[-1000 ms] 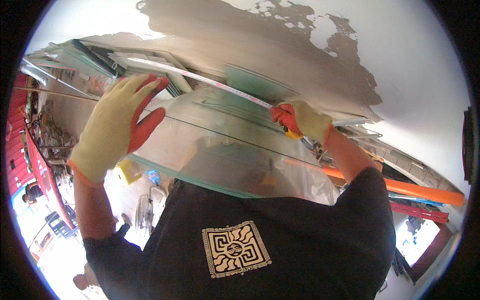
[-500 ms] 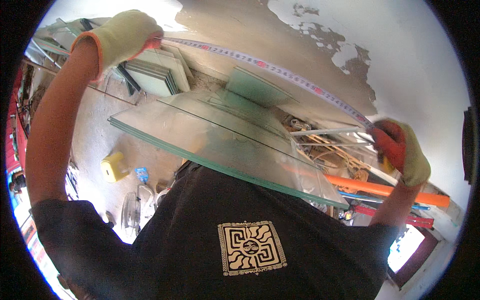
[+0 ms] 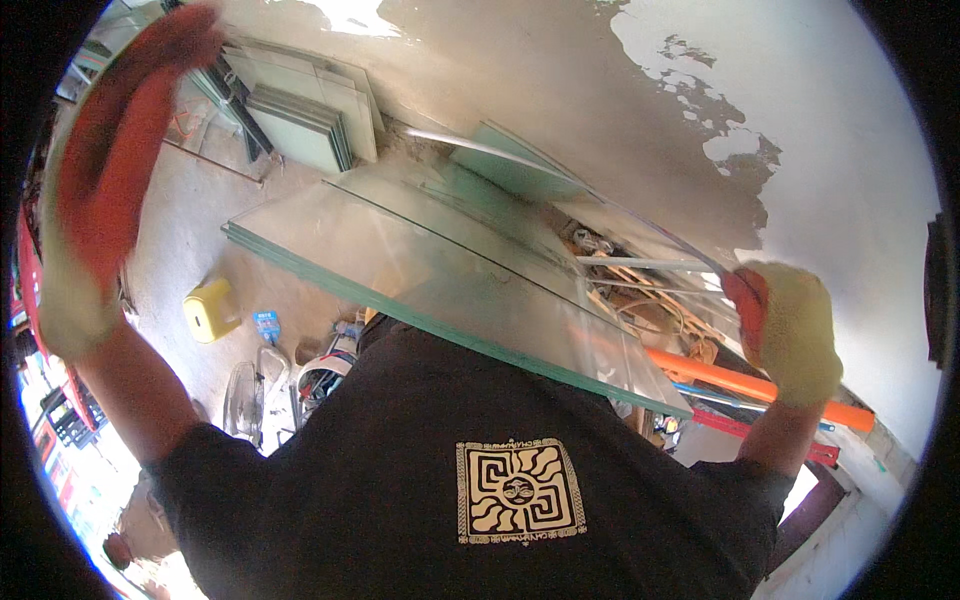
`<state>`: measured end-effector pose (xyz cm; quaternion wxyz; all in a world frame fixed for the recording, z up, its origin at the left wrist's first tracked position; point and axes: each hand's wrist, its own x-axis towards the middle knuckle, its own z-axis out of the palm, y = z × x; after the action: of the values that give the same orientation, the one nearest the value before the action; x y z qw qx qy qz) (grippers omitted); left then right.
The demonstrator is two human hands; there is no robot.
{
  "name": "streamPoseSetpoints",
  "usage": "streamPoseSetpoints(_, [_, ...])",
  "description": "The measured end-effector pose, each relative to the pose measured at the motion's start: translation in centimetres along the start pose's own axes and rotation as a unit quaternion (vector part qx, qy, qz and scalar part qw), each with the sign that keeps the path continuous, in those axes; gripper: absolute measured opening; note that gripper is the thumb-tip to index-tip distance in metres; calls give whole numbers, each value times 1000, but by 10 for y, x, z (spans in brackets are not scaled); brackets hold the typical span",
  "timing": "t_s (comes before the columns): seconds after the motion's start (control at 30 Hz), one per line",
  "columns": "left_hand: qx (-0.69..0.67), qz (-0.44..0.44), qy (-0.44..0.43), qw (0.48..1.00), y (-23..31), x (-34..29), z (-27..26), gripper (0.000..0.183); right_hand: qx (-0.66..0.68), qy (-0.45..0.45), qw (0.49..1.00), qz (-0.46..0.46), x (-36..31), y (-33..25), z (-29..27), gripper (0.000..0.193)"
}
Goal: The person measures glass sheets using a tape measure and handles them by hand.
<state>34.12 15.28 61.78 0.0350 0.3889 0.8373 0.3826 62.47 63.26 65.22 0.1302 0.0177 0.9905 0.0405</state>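
My right hand (image 3: 790, 330), in a yellow glove with a red palm, is closed around a tape measure case at the right. The tape blade (image 3: 580, 192) runs from it up and left as a thin blurred strip, and its far end hangs free over the glass. My left hand (image 3: 105, 180), gloved the same way, is raised at the far left. Its red palm is spread and blurred and holds nothing. Between my hands, in front of my chest, lies a stack of large clear glass sheets (image 3: 420, 270) with green edges.
Smaller glass panes (image 3: 310, 110) lean against the patchy plastered wall (image 3: 600, 90). A yellow stool (image 3: 210, 310) and a fan lie on the floor below left. An orange pipe (image 3: 740, 378) and wooden scraps sit at the right. Another person is at the lower left edge.
My left hand has let go of the tape's end and swung down to the left, palm open. The tape is shorter and drawn toward my right hand, which has stayed put.
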Motion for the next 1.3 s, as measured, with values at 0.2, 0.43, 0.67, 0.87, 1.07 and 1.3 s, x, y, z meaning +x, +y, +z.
streamPoseSetpoints(0.2, [-277,15,113,954,98,-116,19,30,-157,-94,982,-53,72,-35,44,22])
streamPoseSetpoints(0.43, [-438,39,134,888,126,-141,41,23,-198,-186,962,-37,159,-73,133,22])
streamPoseSetpoints(0.67, [-468,262,-10,844,31,-105,75,18,-203,-239,949,-40,246,-123,195,23])
streamPoseSetpoints(0.87, [-322,118,44,938,43,-122,141,27,-269,-271,922,-62,295,-156,237,25])
streamPoseSetpoints(1.07, [-139,131,68,979,48,-118,183,23,-264,-235,933,-65,319,-161,266,26])
streamPoseSetpoints(1.3, [-94,160,79,980,43,-128,200,30,-323,-259,908,-57,329,-159,289,25])
